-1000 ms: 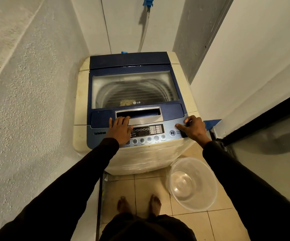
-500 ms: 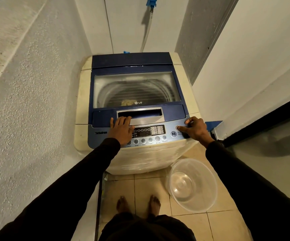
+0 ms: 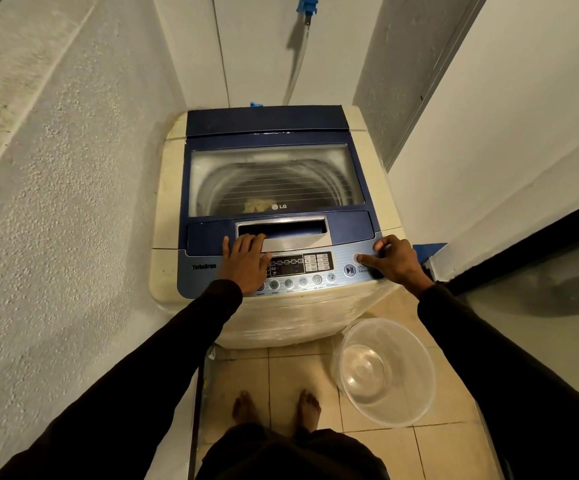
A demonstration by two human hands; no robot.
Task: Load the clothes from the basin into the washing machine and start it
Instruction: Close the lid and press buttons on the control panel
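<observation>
The clear basin (image 3: 385,372) sits emptied on the tiles at five o'clock of the LG top-loader (image 3: 277,216); a pale garment (image 3: 257,204) shows through its closed lid. The left hand (image 3: 244,263) lies flat, fingers straight, steadying at the panel. The right hand (image 3: 393,259), at three o'clock, points its forefinger onto a round button, other fingers curled.
</observation>
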